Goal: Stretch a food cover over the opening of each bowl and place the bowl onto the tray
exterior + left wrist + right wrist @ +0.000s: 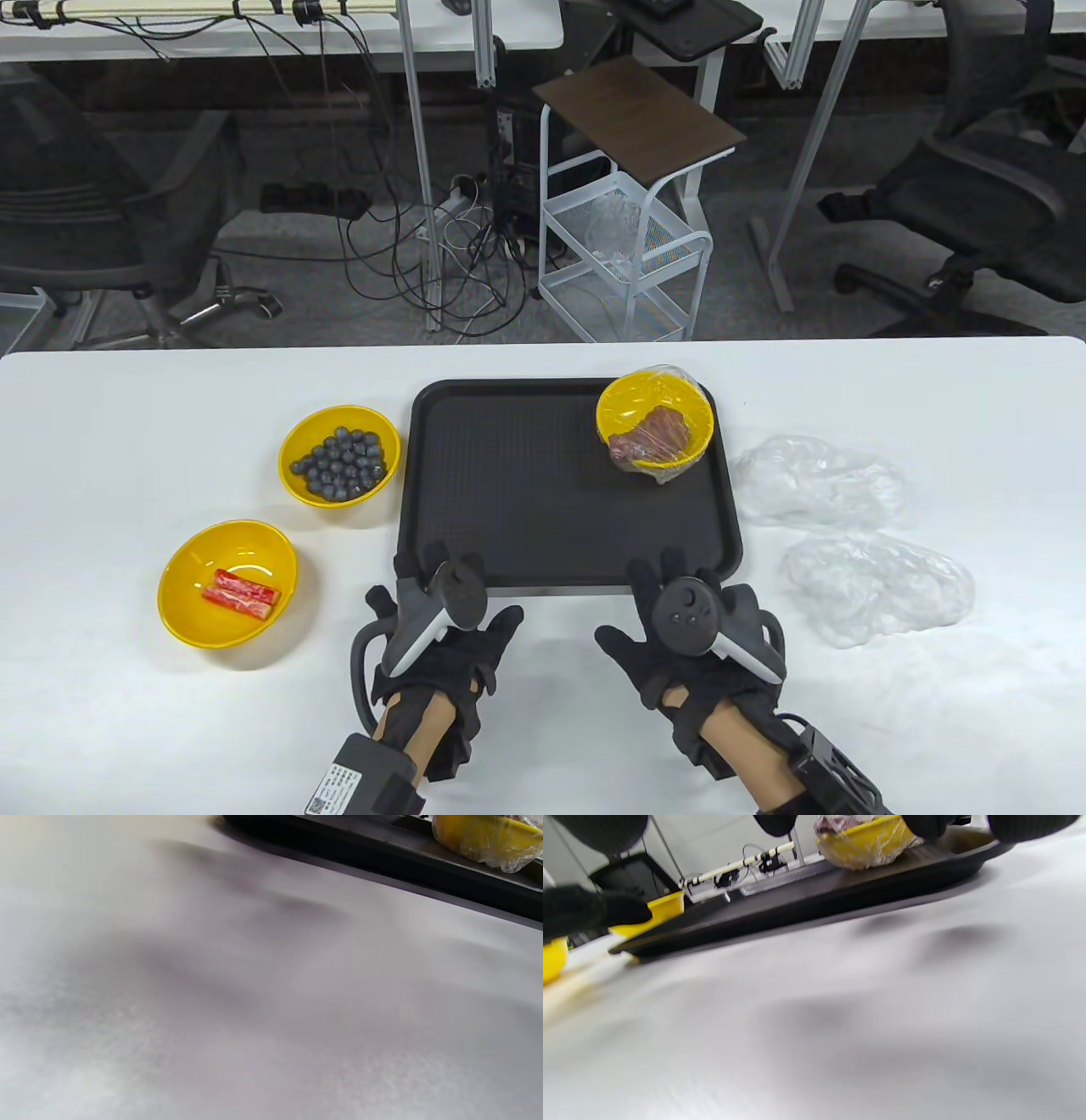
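While both my hands (441,628) (687,628) rest slack and holding nothing on the tabletop (127,722), I'd pinch the flimsy, clingy cover (819,484) by its rim.

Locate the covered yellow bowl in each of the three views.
Table view: covered bowl at the tray's far right corner.
Left wrist view: top right corner, on the tray.
Right wrist view: top centre, between fingertips.
Shared landmark: the black tray.
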Available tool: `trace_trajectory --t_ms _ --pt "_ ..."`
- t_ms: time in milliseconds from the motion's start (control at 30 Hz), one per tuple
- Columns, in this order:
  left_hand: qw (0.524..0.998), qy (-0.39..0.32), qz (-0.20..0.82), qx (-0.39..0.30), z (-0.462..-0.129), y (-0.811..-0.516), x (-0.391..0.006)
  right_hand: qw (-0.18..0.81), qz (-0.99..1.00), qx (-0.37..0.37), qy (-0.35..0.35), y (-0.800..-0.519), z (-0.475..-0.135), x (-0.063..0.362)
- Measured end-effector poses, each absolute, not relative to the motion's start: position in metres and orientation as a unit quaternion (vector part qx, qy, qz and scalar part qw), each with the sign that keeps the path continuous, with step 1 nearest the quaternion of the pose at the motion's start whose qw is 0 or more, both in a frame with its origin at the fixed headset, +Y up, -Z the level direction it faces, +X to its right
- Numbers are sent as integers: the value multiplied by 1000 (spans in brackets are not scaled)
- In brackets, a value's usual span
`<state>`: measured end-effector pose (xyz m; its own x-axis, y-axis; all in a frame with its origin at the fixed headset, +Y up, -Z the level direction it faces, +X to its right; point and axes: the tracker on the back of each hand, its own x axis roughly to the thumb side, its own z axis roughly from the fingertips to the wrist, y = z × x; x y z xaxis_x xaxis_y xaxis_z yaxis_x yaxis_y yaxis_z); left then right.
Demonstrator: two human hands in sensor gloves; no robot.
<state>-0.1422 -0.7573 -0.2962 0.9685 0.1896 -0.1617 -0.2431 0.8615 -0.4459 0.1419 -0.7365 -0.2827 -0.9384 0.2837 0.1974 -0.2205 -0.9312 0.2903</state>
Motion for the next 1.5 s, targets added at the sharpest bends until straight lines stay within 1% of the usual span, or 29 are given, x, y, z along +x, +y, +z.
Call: trace_trajectory --t_ms 133,200,267,433,533,633,733,800,967,1100,1200,1500 --pt "964 69 119 -229 -304 -750 -159 135 975 117 129 -737 -281 146" --pt "965 88 132 -209 -310 -743 -175 143 975 113 126 -735 -280 150" --pt "963 104 144 -200 -314 -737 -192 149 974 111 129 -735 -280 153" --pt "955 162 150 -198 -325 -722 -247 154 971 108 144 -737 -280 158" --pt "951 207 162 -160 -330 -710 -288 160 970 108 148 -738 -280 158" --pt "947 260 142 -121 -334 -703 -328 153 972 112 142 -737 -280 157" --pt "943 302 119 -80 -337 -701 -356 146 973 115 140 -738 -279 155" --pt "939 318 105 -72 -339 -703 -371 146 972 116 140 -738 -279 155" --pt "930 343 102 -81 -343 -715 -393 144 972 117 142 -738 -279 155" --pt "926 355 85 -96 -346 -725 -400 145 972 117 141 -738 -279 156" --pt "922 360 102 -100 -348 -731 -403 147 972 118 142 -738 -279 157" --pt "910 378 136 -103 -348 -730 -418 145 972 119 144 -739 -279 156"
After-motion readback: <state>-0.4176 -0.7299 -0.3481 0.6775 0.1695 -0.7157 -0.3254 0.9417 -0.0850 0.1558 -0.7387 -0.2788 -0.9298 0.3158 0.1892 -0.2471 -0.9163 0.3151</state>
